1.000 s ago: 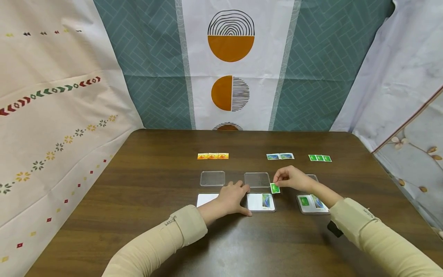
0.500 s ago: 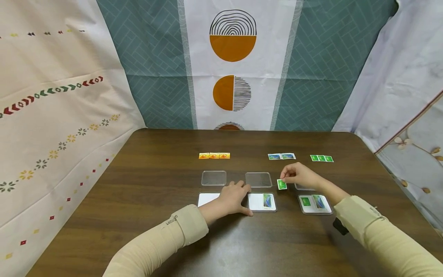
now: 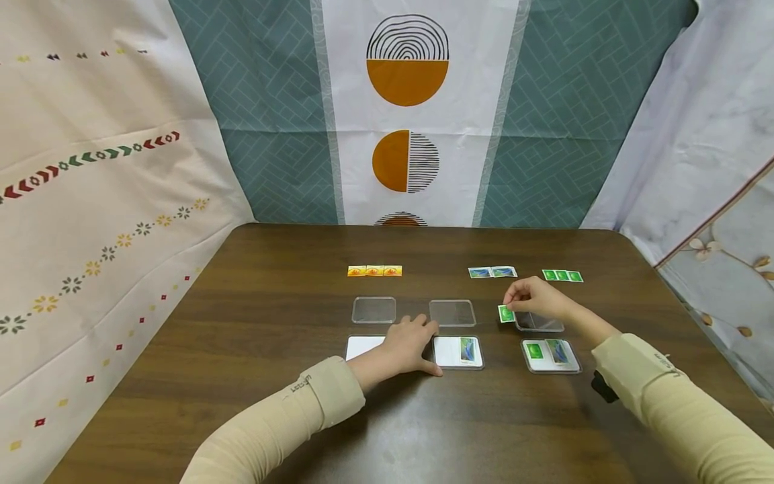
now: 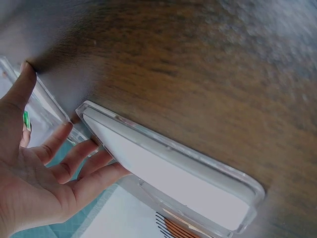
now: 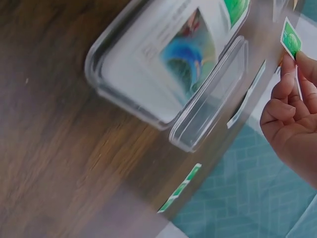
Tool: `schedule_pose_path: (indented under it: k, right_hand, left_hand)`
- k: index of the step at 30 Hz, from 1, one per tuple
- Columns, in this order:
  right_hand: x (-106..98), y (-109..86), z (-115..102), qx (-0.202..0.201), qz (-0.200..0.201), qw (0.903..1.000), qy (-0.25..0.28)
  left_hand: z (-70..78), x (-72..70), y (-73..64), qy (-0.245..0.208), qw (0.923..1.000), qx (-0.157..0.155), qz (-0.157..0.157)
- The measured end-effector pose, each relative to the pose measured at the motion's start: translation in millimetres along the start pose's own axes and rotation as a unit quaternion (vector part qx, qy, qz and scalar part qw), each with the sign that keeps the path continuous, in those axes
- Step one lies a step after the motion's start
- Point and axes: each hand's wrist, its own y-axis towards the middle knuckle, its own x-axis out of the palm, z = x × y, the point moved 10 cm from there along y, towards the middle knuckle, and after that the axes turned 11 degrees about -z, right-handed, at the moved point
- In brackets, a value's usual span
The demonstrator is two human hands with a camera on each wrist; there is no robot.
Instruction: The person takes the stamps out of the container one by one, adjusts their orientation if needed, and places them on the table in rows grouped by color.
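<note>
In the head view my right hand (image 3: 535, 298) pinches a small green card with a white border (image 3: 506, 314) between thumb and fingertips. It holds the card just left of the clear lid (image 3: 539, 324) at the right. The right wrist view shows the same green card (image 5: 291, 38) upright at my fingertips. My left hand (image 3: 404, 347) rests with thumb and fingers spread at the left side of the middle case (image 3: 446, 354), which has a white insert and a blue-green picture card (image 3: 467, 349). In the left wrist view, the thumb and index fingertips are right at that case's edge.
A left case with a white insert (image 3: 361, 345) sits partly behind my left hand. The right case (image 3: 551, 356) holds a green card and a picture card. Two clear lids (image 3: 373, 310) lie behind. Orange cards (image 3: 374, 271), landscape cards (image 3: 492, 272) and green cards (image 3: 562, 275) line the back.
My right hand has moved right and a little away from me with the green card, from beside the middle case to beside the right lid. My left hand has stayed in place.
</note>
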Motion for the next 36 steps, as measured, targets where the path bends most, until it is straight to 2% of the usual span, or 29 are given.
schedule_pose_path:
  k: [9, 19, 25, 31, 36]
  right_hand:
    - [-11, -2.1, 20, 0.04, 0.013, 0.9991, 0.008]
    - [-29, -0.6, 30, 0.044, 0.042, 0.9981, -0.004]
    - [-40, 2.3, 35, 0.056, 0.051, 0.9964, -0.036]
    - [-54, 3.9, 45, 0.089, 0.053, 0.9924, -0.066]
    - [-65, 2.7, 49, 0.094, 0.058, 0.9904, -0.083]
  left_hand:
    - [0.6, 0.5, 0.6, 0.001, 1.0, 0.001, 0.0]
    - [0.2, 0.4, 1.0, 0.0, 1.0, 0.001, -0.003]
    - [-0.8, -1.1, 0.8, 0.002, 1.0, -0.001, -0.001]
    - [-0.9, -1.4, 0.6, 0.007, 1.0, -0.002, 0.002]
    - [-0.1, 0.0, 0.9, 0.009, 1.0, -0.002, -0.001]
